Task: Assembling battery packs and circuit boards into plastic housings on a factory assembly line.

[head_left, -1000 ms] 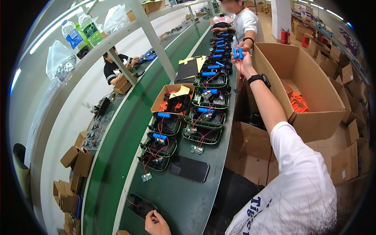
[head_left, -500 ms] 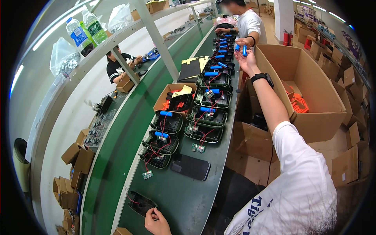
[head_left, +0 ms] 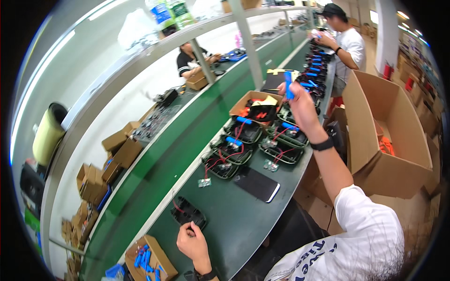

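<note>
My right hand (head_left: 302, 107) is raised over the bench, closed around a blue cylindrical battery (head_left: 288, 86) that stands nearly upright in the fingers. Low at the front, my left hand (head_left: 191, 241) pinches the near edge of a black plastic casing (head_left: 188, 211), from which a red wire leads. Beyond it, several dark casings with blue batteries, red wires and small boards (head_left: 233, 149) stand in stacks. One green circuit board (head_left: 204, 182) lies on the bench beside the nearest stack.
A phone (head_left: 257, 184) lies mid-bench. Loose blue batteries fill a small carton (head_left: 159, 262) at the front left. A large cardboard box (head_left: 398, 164) stands to the right. Along the left runs a green conveyor (head_left: 164, 187). Co-workers sit across it and stand (head_left: 351, 49) farther along the bench.
My right hand has drawn back from the co-worker's hand, bringing a blue battery with it. My left hand stays at the casing. The view has turned, and the battery carton shows more.
</note>
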Demonstrator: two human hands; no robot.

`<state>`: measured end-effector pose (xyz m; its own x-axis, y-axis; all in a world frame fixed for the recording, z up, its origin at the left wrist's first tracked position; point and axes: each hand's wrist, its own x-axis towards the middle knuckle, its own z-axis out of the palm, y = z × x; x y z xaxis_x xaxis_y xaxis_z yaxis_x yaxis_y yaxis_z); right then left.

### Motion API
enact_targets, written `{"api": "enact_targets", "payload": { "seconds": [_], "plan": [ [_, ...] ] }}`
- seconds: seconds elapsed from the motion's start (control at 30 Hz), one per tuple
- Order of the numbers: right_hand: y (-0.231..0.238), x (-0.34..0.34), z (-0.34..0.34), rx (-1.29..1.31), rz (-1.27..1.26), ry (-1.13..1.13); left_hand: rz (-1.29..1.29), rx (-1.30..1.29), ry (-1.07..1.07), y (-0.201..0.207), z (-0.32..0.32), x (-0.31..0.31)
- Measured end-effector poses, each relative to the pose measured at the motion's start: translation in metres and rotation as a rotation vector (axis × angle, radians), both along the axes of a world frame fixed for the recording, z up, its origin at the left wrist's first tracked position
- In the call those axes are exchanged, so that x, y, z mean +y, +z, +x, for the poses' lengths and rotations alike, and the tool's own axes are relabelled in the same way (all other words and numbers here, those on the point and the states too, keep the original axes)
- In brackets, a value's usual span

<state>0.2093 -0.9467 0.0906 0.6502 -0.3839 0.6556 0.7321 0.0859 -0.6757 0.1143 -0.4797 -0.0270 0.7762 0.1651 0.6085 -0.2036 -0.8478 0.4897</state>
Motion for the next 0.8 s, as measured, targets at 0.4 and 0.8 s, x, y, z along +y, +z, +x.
{"api": "enact_targets", "payload": {
  "seconds": [0.4, 0.8],
  "plan": [
    [-0.054, 0.276, 0.048, 0.623, -0.062, 0.853, -0.304, 0.139, -0.177, 0.022, 0.027, 0.055],
    [-0.111, 0.320, 0.020, 0.749, 0.106, 0.864, -0.269, -0.010, -0.125, -0.009, 0.022, 0.051]
  ]
}}
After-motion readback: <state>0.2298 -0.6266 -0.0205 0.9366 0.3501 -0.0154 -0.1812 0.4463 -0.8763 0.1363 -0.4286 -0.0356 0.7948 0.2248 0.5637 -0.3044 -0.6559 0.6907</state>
